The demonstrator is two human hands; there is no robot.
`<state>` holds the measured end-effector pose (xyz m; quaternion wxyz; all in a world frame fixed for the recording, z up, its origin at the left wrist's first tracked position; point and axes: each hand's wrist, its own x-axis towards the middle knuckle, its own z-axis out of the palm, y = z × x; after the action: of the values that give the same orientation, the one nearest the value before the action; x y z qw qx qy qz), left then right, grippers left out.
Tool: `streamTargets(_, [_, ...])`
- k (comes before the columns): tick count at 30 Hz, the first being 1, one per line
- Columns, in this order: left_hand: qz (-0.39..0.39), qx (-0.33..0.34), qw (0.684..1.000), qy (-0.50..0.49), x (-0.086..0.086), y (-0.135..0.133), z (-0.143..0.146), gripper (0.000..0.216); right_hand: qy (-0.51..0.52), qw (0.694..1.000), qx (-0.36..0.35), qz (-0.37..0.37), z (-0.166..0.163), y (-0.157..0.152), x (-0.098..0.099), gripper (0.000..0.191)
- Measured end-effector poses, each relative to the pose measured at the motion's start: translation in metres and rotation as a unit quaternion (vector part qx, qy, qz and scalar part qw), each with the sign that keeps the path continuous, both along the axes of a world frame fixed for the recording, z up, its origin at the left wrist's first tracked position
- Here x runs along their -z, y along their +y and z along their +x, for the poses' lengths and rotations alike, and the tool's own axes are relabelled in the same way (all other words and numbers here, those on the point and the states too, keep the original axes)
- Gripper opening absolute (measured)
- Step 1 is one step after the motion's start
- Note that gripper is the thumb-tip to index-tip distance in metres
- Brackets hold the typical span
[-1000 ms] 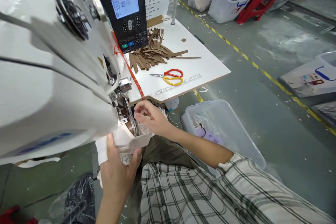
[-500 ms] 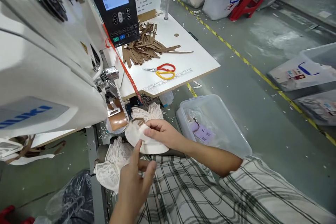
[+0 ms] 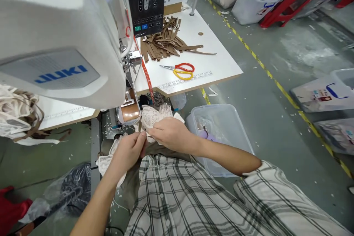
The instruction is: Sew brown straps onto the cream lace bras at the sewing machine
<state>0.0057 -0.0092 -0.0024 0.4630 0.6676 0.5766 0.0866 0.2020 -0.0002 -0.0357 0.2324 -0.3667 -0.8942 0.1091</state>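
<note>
A white lace bra (image 3: 151, 116) lies across my lap, just below the end of the sewing machine's arm (image 3: 129, 112). My right hand (image 3: 173, 135) is closed on it from the right, its fingertips near the middle of the piece. From the left, my left hand (image 3: 129, 149) pinches the edge of the bra close to those fingertips. A short brown strip (image 3: 139, 126) shows just above the pinch. More white lace (image 3: 104, 164) hangs to the left, partly behind my left forearm. The exact spot under the fingertips is hidden.
The white sewing machine head (image 3: 61, 37) fills the upper left. On the white table (image 3: 224, 62) lie brown straps (image 3: 163, 42) and red-and-yellow scissors (image 3: 182, 70). A clear plastic bin (image 3: 235, 132) stands on the floor to the right; lace pieces (image 3: 16, 110) are piled at left.
My left hand, earlier open with a finger extended, has closed on the bra beside my right hand. The white cup has turned and the lace side now shows. The view has shifted left.
</note>
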Motion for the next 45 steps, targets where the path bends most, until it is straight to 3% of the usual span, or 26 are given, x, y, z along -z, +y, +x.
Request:
streamTargets(2, [-0.161,-0.065,0.968,-0.178,0.008,0.001,-0.003,0.044,0.008,0.999,0.004,0.045,-0.001,0.002,0.010,0.026])
streamTargets(3, [-0.202,-0.105,0.943,-0.242,0.013,0.001,-0.004,0.041,0.027,0.998,0.008,0.051,-0.002,0.003,0.013,0.024])
streamTargets(5, [-0.207,-0.175,0.910,-0.313,0.021,-0.003,-0.004,0.038,0.088,0.995,0.032,0.038,-0.002,0.002,0.016,0.021])
streamTargets(7, [-0.161,-0.207,0.905,-0.335,0.027,-0.009,-0.004,0.034,0.161,0.984,0.075,0.019,-0.004,0.000,0.015,0.023])
streamTargets(10, [-0.088,-0.203,0.927,-0.302,0.026,-0.016,-0.001,0.031,0.212,0.971,0.107,-0.018,-0.010,-0.005,0.013,0.022])
streamTargets(14, [-0.001,-0.197,0.963,-0.183,0.017,-0.018,-0.001,0.030,0.199,0.971,0.095,-0.094,-0.020,-0.005,0.013,0.024])
streamTargets(23, [0.106,-0.149,0.979,-0.093,0.019,-0.018,-0.006,0.027,0.167,0.981,0.034,-0.088,-0.021,0.006,0.008,0.013])
streamTargets(28, [0.113,-0.144,0.979,-0.094,0.019,-0.017,-0.006,0.027,0.189,0.974,0.021,-0.120,-0.018,0.012,0.008,0.008])
streamTargets(32, [0.082,-0.162,0.977,-0.116,0.020,-0.017,-0.003,0.029,0.220,0.959,0.056,-0.169,-0.021,0.008,0.010,0.008])
streamTargets(37, [0.066,-0.202,0.967,-0.140,0.030,-0.010,0.001,0.038,0.215,0.965,0.081,-0.123,-0.031,-0.009,0.026,0.010])
streamTargets(39, [0.023,-0.219,0.963,-0.157,0.037,-0.005,0.000,0.044,0.177,0.975,0.049,-0.122,-0.023,0.000,0.035,0.011])
streamTargets(41, [-0.032,-0.226,0.955,-0.188,0.043,-0.001,-0.004,0.048,0.093,0.985,0.068,-0.127,0.000,0.028,0.038,0.015])
streamTargets(42, [-0.049,-0.225,0.952,-0.200,0.045,0.000,-0.006,0.048,0.042,0.986,0.105,-0.123,0.016,0.047,0.035,0.017])
streamTargets(43, [-0.055,-0.224,0.951,-0.207,0.046,0.001,-0.009,0.048,-0.033,0.976,0.186,-0.112,0.035,0.069,0.031,0.022])
streamTargets(45, [-0.052,-0.226,0.949,-0.215,0.045,0.000,-0.015,0.045,-0.068,0.955,0.271,-0.100,0.073,0.115,0.019,0.033])
